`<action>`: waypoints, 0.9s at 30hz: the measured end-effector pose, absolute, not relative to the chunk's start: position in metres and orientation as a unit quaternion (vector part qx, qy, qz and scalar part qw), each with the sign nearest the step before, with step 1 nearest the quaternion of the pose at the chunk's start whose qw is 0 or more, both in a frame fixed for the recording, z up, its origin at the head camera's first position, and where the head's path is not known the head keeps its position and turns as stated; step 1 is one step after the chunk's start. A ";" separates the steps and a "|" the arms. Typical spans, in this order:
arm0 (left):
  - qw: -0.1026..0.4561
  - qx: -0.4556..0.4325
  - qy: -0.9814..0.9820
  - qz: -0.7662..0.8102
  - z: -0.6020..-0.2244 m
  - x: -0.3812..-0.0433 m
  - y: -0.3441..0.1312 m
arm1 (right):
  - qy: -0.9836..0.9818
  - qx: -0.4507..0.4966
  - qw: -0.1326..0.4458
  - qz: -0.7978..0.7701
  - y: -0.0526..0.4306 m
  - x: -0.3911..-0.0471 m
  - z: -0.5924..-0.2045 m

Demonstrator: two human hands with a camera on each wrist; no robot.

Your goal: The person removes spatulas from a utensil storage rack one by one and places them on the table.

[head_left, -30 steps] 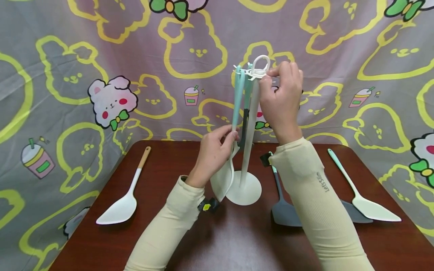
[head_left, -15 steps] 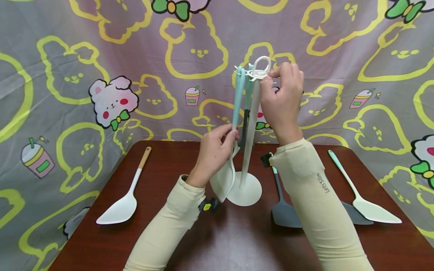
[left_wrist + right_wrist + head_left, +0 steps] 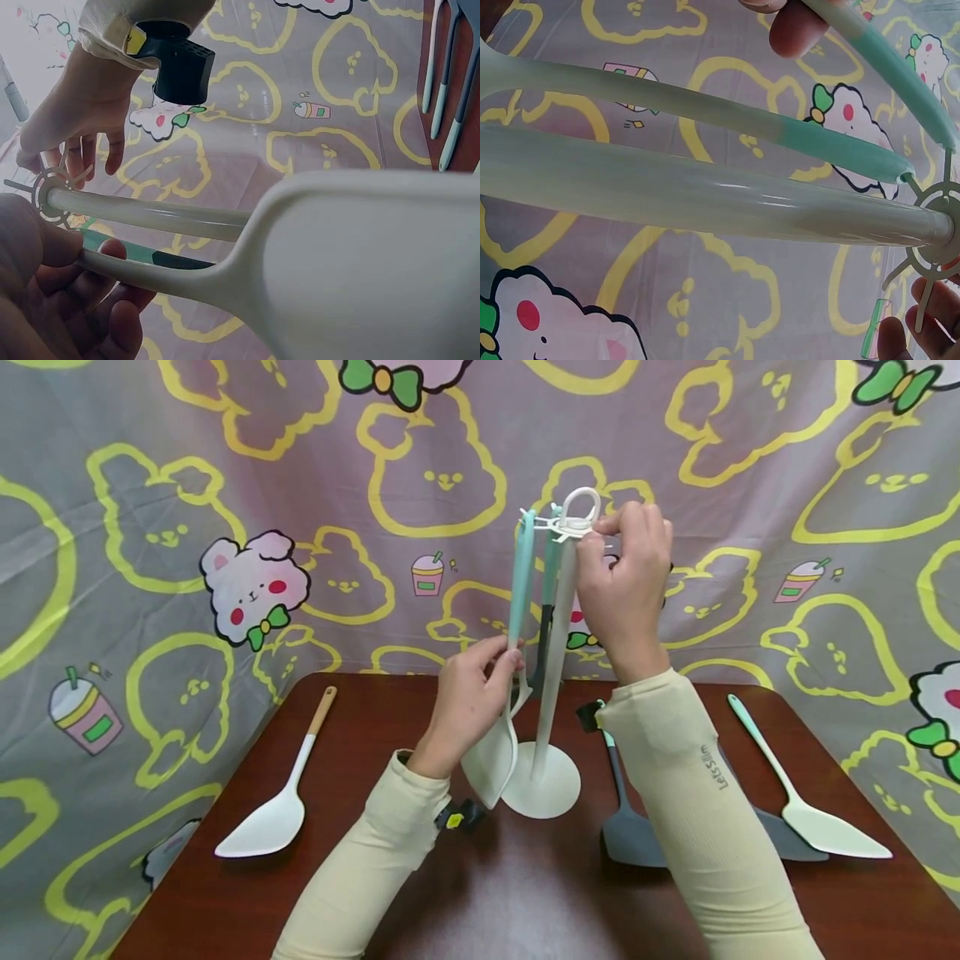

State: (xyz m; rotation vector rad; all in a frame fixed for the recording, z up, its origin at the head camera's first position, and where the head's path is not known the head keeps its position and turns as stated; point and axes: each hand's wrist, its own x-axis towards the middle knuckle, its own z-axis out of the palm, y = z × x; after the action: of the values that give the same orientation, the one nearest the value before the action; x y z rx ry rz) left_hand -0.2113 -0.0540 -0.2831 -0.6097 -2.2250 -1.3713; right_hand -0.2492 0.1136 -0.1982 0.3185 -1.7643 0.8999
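My left hand (image 3: pixel 472 697) pinches the shaft of a cream spatula with a mint handle (image 3: pixel 522 577), its broad head (image 3: pixel 491 764) hanging down. In the right wrist view, the end of this handle (image 3: pixel 911 86) is right at a hook of the white utensil stand (image 3: pixel 553 652). My right hand (image 3: pixel 626 581) holds the hook ring (image 3: pixel 572 527) at the stand's top between thumb and fingers. Hanging from another hook is a cream utensil with a mint handle (image 3: pixel 840 154). A dark-shafted utensil (image 3: pixel 545 627) with a mint handle also hangs behind the spatula.
A white spatula with a wooden handle (image 3: pixel 270 818) lies at the table's left. On the right lie a dark grey turner (image 3: pixel 630 835), another dark one (image 3: pixel 787 835) partly behind my sleeve, and a cream turner (image 3: pixel 832 831). A patterned cloth (image 3: pixel 337 485) hangs behind the table (image 3: pixel 360 727).
The held spatula's handle has shifted slightly left at the top; two mint handle ends seen side by side before now show as one. My right hand stays on the hook ring.
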 end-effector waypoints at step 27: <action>0.235 -0.204 -0.806 -0.504 -0.282 -0.210 -0.063 | -0.742 0.129 0.535 0.383 0.114 -0.247 -0.198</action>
State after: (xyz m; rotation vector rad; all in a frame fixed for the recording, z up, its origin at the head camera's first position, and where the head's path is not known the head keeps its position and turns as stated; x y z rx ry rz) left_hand -0.2097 -0.0625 -0.2819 -0.5610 -2.2110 -1.3826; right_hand -0.2472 0.1144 -0.1984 0.3081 -1.7664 0.9123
